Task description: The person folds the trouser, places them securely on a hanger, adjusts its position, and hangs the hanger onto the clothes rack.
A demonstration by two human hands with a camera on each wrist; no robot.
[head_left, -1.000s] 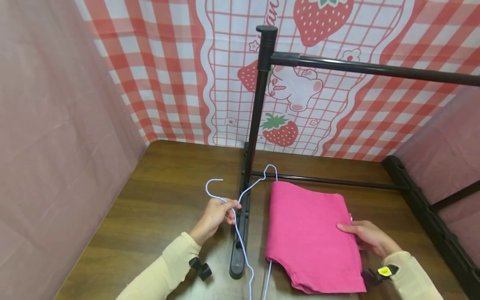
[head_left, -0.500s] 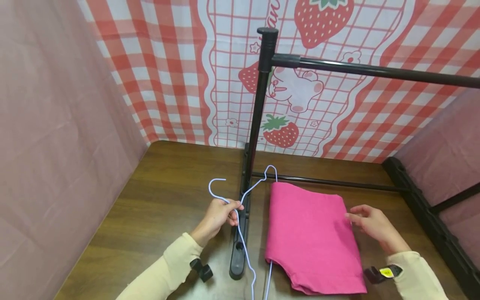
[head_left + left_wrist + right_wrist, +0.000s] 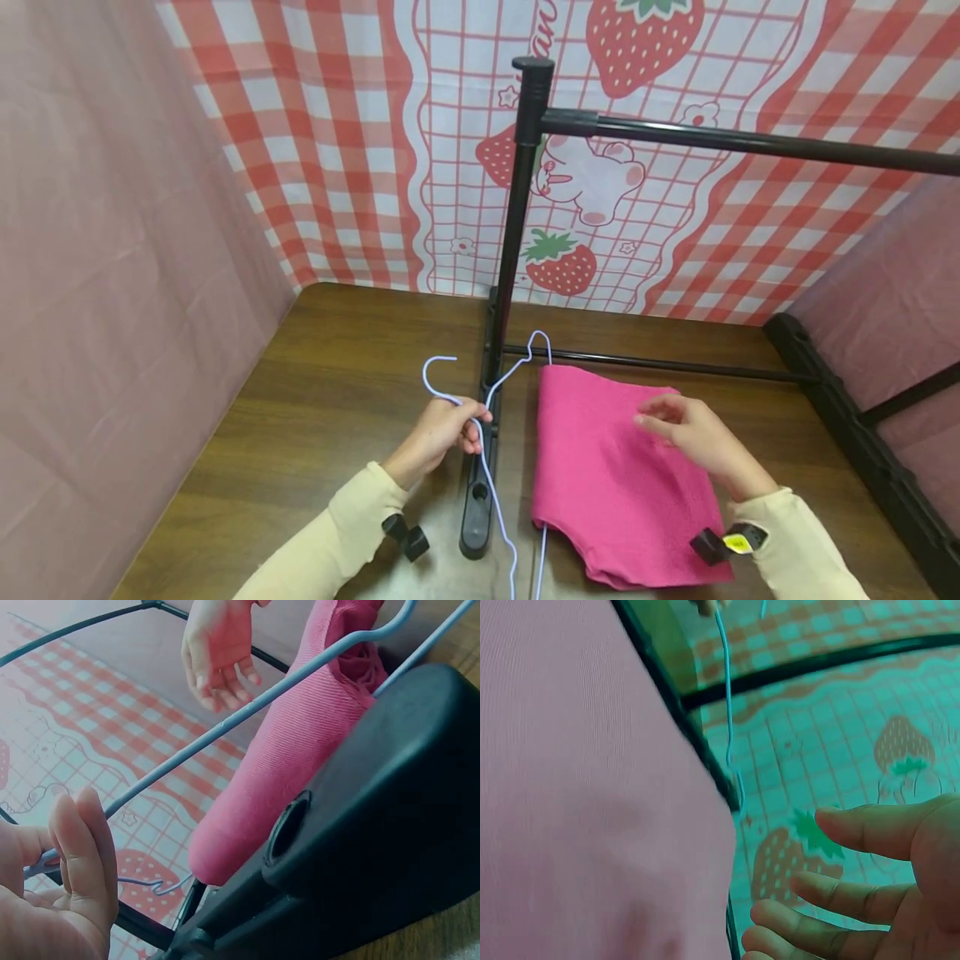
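Note:
My left hand (image 3: 442,432) pinches a lilac wire clothes hanger (image 3: 487,477) just below its hook, holding it tilted over the rack's left foot. A bright pink garment (image 3: 592,475) lies folded over the hanger's lower bar on the table; its kind does not show. The bar pokes out at the fold's near and far ends. Over the garment's right part hovers my right hand (image 3: 697,437), fingers loosely bent and holding nothing. In the left wrist view the right hand (image 3: 219,656) hangs above the pink roll of cloth (image 3: 277,765) with its fingers apart.
A black garment rack (image 3: 517,217) stands on the wooden table (image 3: 360,333); its top rail (image 3: 735,137) runs to the right. Its left foot (image 3: 476,517) lies under the hanger, its right foot (image 3: 847,408) beyond the garment. A strawberry-print cloth (image 3: 345,150) hangs behind.
My right hand has let go of the garment's right edge and moved up and left over it. My left hand, still on the hanger, has shifted slightly right.

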